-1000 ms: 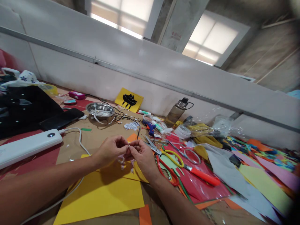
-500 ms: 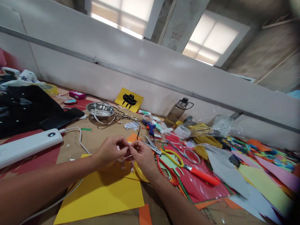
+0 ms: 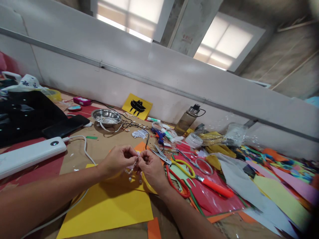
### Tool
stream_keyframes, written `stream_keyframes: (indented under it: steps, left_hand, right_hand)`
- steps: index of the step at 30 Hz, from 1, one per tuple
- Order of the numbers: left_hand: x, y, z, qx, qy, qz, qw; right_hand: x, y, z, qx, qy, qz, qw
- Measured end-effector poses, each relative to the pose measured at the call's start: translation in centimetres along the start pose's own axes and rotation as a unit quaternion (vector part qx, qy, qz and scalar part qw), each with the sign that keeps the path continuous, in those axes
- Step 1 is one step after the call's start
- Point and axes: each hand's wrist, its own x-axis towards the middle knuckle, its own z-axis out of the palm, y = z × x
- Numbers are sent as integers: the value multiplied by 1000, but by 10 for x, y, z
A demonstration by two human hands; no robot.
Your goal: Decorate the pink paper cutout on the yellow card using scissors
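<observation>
My left hand (image 3: 119,160) and my right hand (image 3: 152,167) meet fingertip to fingertip over the table, both closed in a pinch. Between them is a small, thin item, too small to name. Small clear beads (image 3: 130,179) show just below the fingers. Under my hands lies a yellow sheet (image 3: 107,209). Scissors with red handles (image 3: 178,184) lie right beside my right hand, their blades pointing up and left. An orange paper piece (image 3: 141,146) shows behind the fingertips.
A metal bowl (image 3: 106,117), a blue glue gun (image 3: 159,135) and a bottle (image 3: 186,120) stand or lie farther back. At the left are a white power bank (image 3: 32,156) and its cable. A red-handled cutter (image 3: 216,187) and coloured paper (image 3: 281,197) lie at the right.
The fingers of my right hand have shifted slightly, and the small item and beads between the hands look a little different. Both hands remain together in nearly the same place.
</observation>
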Motion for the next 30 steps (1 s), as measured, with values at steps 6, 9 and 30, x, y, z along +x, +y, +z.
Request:
stream_keyframes:
  steps: [6,9,30]
  left_hand:
    - [1,0,-3,-66,-20,-47,997]
    - [1,-2,-3,-103,-29,-58,993]
    - [-1,3,-2,98,40,70,992]
  right_hand:
    - [-1,-2,0,23,-16,10,1000]
    - [-1,-2,0,27,-24,6,999]
    - [2,-2,-1,77,-45,26,996]
